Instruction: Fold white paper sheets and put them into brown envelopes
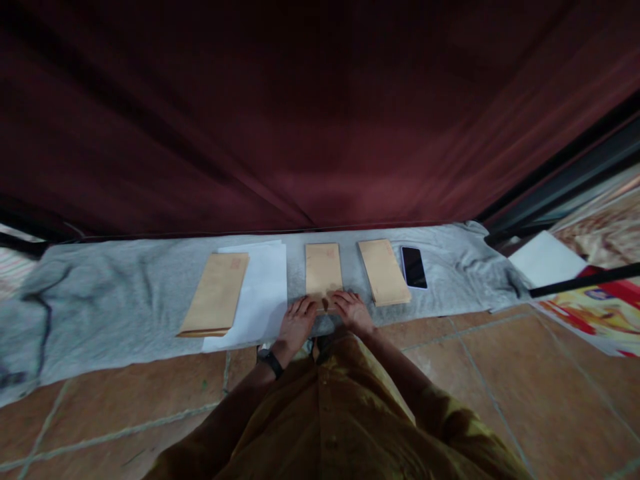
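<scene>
A brown envelope (pixel 323 268) lies in the middle of a grey cloth (pixel 125 300) spread on the floor. My left hand (pixel 297 323) and my right hand (pixel 352 311) both rest on its near end, fingers stretched flat and pressing down. To the left, a stack of brown envelopes (pixel 216 293) lies partly on white paper sheets (pixel 264 293). A second envelope stack (pixel 383 271) lies right of the middle one, with a black phone (pixel 413 267) beside it. A dark watch (pixel 271 361) is on my left wrist.
A dark red curtain (pixel 300 113) hangs behind the cloth. Brown floor tiles (pixel 500 373) lie in front. At the right are a white sheet (pixel 547 259), a dark rod (pixel 585 280) and a colourful printed sheet (pixel 595 313).
</scene>
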The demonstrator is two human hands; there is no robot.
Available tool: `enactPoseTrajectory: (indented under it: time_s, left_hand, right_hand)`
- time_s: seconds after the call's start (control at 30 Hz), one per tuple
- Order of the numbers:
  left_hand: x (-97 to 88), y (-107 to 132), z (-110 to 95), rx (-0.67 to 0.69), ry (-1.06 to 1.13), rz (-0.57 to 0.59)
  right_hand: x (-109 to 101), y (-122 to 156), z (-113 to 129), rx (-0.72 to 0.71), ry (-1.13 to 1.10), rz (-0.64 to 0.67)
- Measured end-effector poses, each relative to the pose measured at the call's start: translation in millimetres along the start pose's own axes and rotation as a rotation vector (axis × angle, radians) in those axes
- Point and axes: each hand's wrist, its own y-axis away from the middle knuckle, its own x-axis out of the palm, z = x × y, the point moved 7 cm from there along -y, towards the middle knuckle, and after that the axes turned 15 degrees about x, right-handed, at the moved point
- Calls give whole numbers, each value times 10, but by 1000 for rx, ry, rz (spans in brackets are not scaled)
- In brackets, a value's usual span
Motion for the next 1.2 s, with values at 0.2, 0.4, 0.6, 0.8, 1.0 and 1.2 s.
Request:
enactPoseTrajectory:
  time_s: [0.2,0.4,0.6,0.8,1.0,1.2]
  left_hand:
    - [8,26,-20,13,8,6]
    - [37,10,3,-3,5,23]
    - [47,21,14,4,3,57]
    - [-22,-24,21,-22,22,27]
    - [-41,-57,33,-73,11,50]
    - [109,86,-222,92,-38,34]
  right_hand:
    - [-25,9,-54,-27,-103,-13]
    - [-86,168,-46,-85,-198,-54]
    - [-55,101,-51,8,-281,-83]
    - [-40,83,-25,44,-284,-110]
    - [1,73,-35,101,-255,-134]
    - [35,75,-49,112,-275,-153]
